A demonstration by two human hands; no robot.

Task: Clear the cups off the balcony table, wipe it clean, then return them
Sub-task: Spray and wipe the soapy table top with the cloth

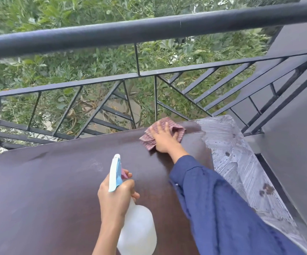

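Your right hand (164, 138) lies flat, fingers spread, pressing a pink checked cloth (150, 139) onto the dark brown table (57, 181) near its far edge; the cloth bunches out from under your palm on both sides. Just to the right of that hand the tabletop shows a pale, streaky wet patch (228, 150) with dark spots. Your left hand (116, 196) is closed around the neck of a translucent white spray bottle (138, 229), one finger curled at the pink trigger under the light blue nozzle head, which points away from you. No cups show on the table. Beyond your right hand runs a black metal railing (149, 28), with green foliage behind.
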